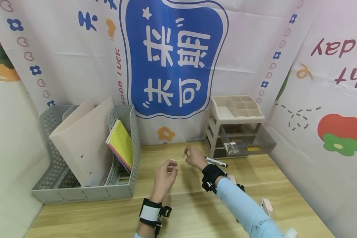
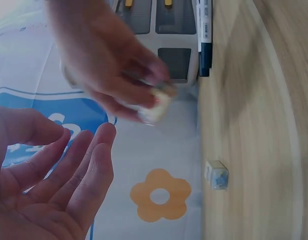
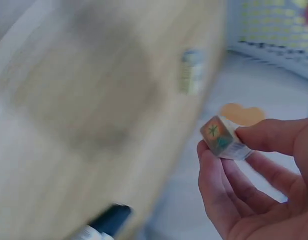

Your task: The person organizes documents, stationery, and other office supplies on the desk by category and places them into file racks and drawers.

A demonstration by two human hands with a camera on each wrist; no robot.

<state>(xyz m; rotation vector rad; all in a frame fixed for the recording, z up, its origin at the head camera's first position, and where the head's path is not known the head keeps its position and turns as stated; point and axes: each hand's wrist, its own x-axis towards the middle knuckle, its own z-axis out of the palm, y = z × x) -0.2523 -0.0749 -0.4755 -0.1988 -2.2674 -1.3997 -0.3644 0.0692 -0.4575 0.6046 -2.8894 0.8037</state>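
Note:
My right hand [image 1: 195, 158] pinches a small block [image 3: 221, 136] between thumb and fingers, held up over the back of the table. The block bears an orange and green picture on one face and has a pale wrapper on its side. A second small block [image 2: 217, 175], white with blue on its end, sits on the table close to the back wall. My left hand [image 1: 165, 177] hovers left of the right one, its fingers loosely bent and nothing between them. In the left wrist view the right hand and its block are blurred.
A marker [image 1: 216, 162] lies right of my right hand, before a drawer organizer [image 1: 238, 119] with its clear drawer pulled out. At left stands a grey file rack [image 1: 86, 193] with a pale folder [image 1: 83, 145] and a yellow notebook [image 1: 121, 142]. A printed cloth [image 1: 244, 43] hangs behind.

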